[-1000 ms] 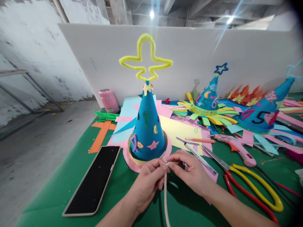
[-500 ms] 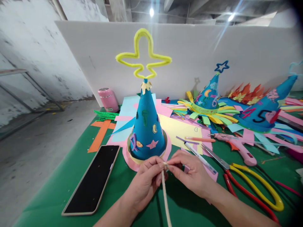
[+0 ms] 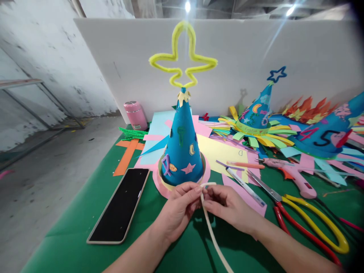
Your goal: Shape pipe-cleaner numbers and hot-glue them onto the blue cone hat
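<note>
A cream pipe cleaner (image 3: 212, 231) is pinched in my left hand (image 3: 183, 206), its long end hanging down toward the bottom edge. My right hand (image 3: 227, 204) is closed at the same spot, fingertips on the pipe cleaner, whose short end bends over to the right above the fingers. Just behind my hands stands a blue cone hat (image 3: 183, 151) with a pink brim, moon and star stickers, and a yellow pipe cleaner shape (image 3: 184, 57) on its tip.
A phone (image 3: 121, 206) lies left on the green table (image 3: 68, 231). On the right are scissors (image 3: 309, 223), a pink glue gun (image 3: 298, 176), a white pen (image 3: 244, 185) and two more blue hats (image 3: 257, 110). A pink bottle (image 3: 135, 115) stands behind.
The view has shifted, so the scene sits slightly higher and further right. A short end of the pipe cleaner now shows bent above my right fingers, and its long end curves more to the right.
</note>
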### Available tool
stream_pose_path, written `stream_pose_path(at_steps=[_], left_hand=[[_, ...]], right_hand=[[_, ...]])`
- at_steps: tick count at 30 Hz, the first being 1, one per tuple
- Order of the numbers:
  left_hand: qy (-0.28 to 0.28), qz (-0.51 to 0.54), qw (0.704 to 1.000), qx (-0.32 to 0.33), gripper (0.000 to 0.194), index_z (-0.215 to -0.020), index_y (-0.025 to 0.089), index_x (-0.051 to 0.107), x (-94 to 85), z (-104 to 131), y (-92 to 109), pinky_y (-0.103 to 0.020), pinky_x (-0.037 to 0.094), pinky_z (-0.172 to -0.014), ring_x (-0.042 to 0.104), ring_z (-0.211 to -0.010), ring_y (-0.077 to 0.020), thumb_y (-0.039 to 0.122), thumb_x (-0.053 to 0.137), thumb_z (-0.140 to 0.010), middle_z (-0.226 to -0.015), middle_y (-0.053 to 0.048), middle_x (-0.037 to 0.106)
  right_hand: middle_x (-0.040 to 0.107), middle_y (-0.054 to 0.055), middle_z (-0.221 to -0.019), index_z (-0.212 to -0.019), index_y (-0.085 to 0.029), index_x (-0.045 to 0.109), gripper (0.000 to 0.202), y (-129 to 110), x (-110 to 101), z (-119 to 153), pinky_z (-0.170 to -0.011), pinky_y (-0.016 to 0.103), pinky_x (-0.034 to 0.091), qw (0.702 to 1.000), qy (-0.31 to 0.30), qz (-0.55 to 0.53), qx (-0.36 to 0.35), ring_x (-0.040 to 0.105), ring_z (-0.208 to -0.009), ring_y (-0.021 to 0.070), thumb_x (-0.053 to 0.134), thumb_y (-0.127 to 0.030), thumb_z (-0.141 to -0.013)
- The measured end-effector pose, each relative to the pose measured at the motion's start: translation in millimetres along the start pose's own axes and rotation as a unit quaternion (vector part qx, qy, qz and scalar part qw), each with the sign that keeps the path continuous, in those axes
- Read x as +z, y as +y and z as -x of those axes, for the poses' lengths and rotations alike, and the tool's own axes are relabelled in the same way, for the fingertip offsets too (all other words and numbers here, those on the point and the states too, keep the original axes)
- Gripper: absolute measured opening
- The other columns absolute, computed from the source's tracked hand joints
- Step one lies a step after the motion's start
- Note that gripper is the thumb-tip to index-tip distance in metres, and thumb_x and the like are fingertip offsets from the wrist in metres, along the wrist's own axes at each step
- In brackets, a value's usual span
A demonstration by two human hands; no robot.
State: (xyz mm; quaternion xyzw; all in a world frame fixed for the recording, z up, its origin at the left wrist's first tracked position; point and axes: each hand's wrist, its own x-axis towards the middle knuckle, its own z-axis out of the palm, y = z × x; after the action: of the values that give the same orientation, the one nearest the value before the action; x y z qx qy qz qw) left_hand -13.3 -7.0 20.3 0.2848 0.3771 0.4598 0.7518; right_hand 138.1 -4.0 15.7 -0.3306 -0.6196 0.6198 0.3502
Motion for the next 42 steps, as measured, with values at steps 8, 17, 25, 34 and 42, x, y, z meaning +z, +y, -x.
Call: stream_pose_path(at_steps=[8,17,25,34,42], left_hand=[[-0.019,-0.010,1.000,-0.015,0.018,-0.060,0.011,0.061,-0.2,0.3,0.7,-0.015,0.027,-0.046,0.029,-0.043,-0.0023,0.027,0.069,-0.066,-0.044,0.006,0.040],[-0.026,0.000,1.000,-0.017,0.018,-0.059,0.012,0.059,0.2,-0.6,-2.0,-0.014,0.028,-0.046,0.031,-0.044,-0.0026,0.026,0.068,-0.067,-0.044,0.006,0.041],[-0.023,-0.013,1.000,-0.008,0.022,-0.056,0.013,0.057,0.4,0.5,0.8,-0.015,0.029,-0.047,0.033,-0.044,-0.0032,0.027,0.065,-0.070,-0.044,0.005,0.043],[-0.014,-0.035,0.999,-0.004,0.016,-0.061,0.012,0.060,1.5,0.2,-2.3,-0.013,0.028,-0.045,0.035,-0.046,-0.0014,0.024,0.067,-0.068,-0.053,0.004,0.048],[-0.021,-0.049,0.999,0.013,0.018,-0.059,0.012,0.058,-0.4,-1.1,-0.1,-0.013,0.028,-0.046,0.035,-0.046,-0.0018,0.024,0.066,-0.069,-0.049,0.005,0.044]], right_hand=[[0.056,0.001,-0.072,-0.072,-0.015,0.055,0.018,4.3,10.4,-1.1,-0.077,0.029,0.044,0.993,0.000,-0.114,0.011,0.055,-0.073,0.0130,0.055,-0.032,-0.079],[0.057,0.001,-0.076,-0.074,-0.016,0.055,0.021,7.5,7.6,-1.5,-0.075,0.027,0.045,0.993,0.021,-0.114,0.010,0.056,-0.076,0.0129,0.057,-0.036,-0.077],[0.061,0.003,-0.077,-0.081,-0.014,0.062,0.019,-0.3,8.5,1.6,-0.079,0.029,0.043,0.996,-0.039,-0.078,0.013,0.056,-0.079,0.0143,0.055,-0.031,-0.080],[0.059,0.001,-0.071,-0.072,-0.014,0.057,0.019,0.8,6.2,-1.0,-0.072,0.025,0.043,0.992,-0.007,-0.120,0.029,0.056,-0.075,0.0132,0.058,-0.032,-0.077],[0.058,0.001,-0.071,-0.067,-0.014,0.056,0.023,2.8,3.9,-2.0,-0.064,0.024,0.038,0.995,-0.011,-0.096,0.033,0.050,-0.067,0.0108,0.058,-0.035,-0.076]])
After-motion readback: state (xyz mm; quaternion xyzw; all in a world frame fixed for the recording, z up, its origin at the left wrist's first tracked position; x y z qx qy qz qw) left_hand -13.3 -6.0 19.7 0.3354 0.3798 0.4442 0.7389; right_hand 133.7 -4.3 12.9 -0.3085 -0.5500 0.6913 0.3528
